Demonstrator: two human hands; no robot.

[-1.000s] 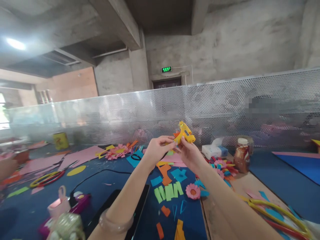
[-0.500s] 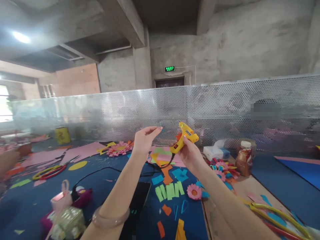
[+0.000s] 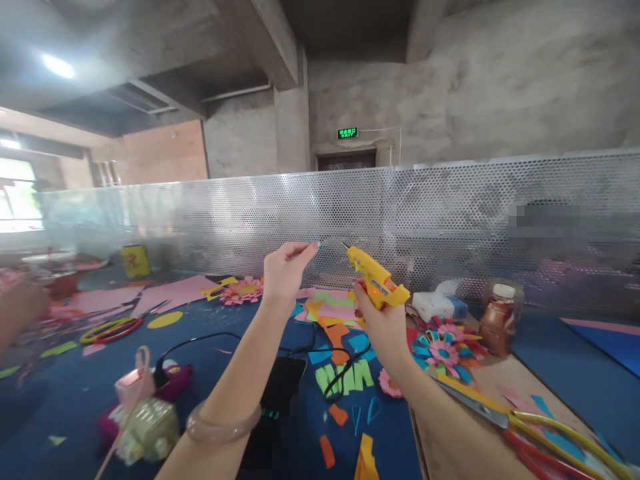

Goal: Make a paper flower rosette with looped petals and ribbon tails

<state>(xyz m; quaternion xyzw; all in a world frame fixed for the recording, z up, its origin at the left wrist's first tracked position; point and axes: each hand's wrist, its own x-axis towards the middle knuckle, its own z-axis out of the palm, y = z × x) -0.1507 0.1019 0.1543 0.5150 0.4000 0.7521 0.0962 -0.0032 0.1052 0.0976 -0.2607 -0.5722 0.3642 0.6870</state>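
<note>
My right hand (image 3: 383, 320) is wrapped round the grip of a yellow hot glue gun (image 3: 375, 275), its metal nozzle pointing up and left. Facing that nozzle, my left hand (image 3: 287, 267) pinches a tiny bit of blue paper (image 3: 317, 240) between thumb and fingertips; most of it is hidden. A small gap separates the nozzle from the blue bit. Under my hands lie light green paper strips (image 3: 345, 378), two blue paper loops (image 3: 373, 410) and orange scraps (image 3: 338, 415). A small pink paper flower (image 3: 390, 384) is partly covered by my right wrist.
Large scissors (image 3: 515, 420) lie at the right, another pair (image 3: 113, 329) at the left. A black phone (image 3: 280, 387), tissue pack (image 3: 437, 305), brown bottle (image 3: 497, 320) and paper flowers (image 3: 444, 350) sit about. Another person's hand (image 3: 20, 300) is at far left. The perforated metal panel (image 3: 240, 220) stands behind.
The glue gun has turned from upright to tilted, its nozzle now toward my left fingertips. Its cord has dropped over the green strips. My left hand keeps its pinch.
</note>
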